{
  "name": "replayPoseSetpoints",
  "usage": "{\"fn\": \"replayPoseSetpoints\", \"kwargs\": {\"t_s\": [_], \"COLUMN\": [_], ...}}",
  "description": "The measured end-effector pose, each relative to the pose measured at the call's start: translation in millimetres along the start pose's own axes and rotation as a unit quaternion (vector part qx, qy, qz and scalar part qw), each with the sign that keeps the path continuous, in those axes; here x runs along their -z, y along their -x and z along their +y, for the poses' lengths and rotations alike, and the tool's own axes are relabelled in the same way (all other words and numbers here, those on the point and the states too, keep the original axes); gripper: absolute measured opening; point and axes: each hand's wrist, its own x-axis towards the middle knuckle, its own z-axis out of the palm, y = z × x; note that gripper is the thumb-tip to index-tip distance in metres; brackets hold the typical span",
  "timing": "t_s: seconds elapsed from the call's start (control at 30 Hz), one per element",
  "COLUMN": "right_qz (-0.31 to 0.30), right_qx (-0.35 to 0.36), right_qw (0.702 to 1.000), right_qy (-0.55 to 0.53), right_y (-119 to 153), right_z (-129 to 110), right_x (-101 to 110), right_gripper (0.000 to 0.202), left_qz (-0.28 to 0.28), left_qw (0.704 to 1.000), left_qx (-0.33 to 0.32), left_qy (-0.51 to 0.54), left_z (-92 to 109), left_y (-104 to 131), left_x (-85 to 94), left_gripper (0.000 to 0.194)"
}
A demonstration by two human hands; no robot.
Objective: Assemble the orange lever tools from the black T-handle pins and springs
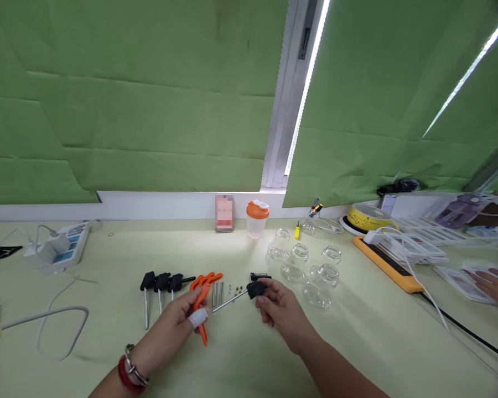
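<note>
My left hand, with white tape round a finger, is closed on an orange curved piece. My right hand pinches the black head of a part whose metal rod points left, its tip close to the orange piece. More orange pieces lie just behind my left hand. Left of it are three black-headed rods. Between the hands sit several metal pins, tiny screws and a row of small black parts.
Several clear glass jars stand to the right, near an orange-lidded cup and a yellow tool. An orange power strip lies farther right, with another person's hand beyond. White cables cross the left side.
</note>
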Motion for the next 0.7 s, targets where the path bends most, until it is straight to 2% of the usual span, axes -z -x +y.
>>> {"fn": "replayPoseSetpoints", "kwargs": {"t_s": [0.1, 0.17, 0.33, 0.47, 0.7], "right_qz": [0.015, 0.006, -0.032, -0.049, -0.076], "right_qx": [0.021, 0.023, 0.017, 0.014, 0.012], "right_qw": [1.000, 1.000, 0.999, 0.998, 0.997], "right_qy": [-0.002, 0.002, 0.016, 0.023, 0.031], "right_y": [0, 1, 4, 5, 5], "right_z": [-7, -8, -5, -5, -5], "right_x": [10, 12, 8, 10, 11], "right_gripper": [0.046, 0.047, 0.047, 0.045, 0.043], "left_qz": [0.130, 0.169, 0.138, 0.119, 0.090], "left_qw": [0.979, 0.956, 0.907, 0.892, 0.860], "left_qx": [0.041, 0.056, 0.112, 0.121, 0.114], "left_qy": [-0.149, -0.233, -0.383, -0.419, -0.489], "left_z": [-11, -18, -23, -20, -15], "left_y": [-10, -18, -33, -38, -48], "left_x": [15.0, 18.2, 6.0, -2.5, -3.9], "left_gripper": [0.040, 0.045, 0.045, 0.042, 0.028]}}
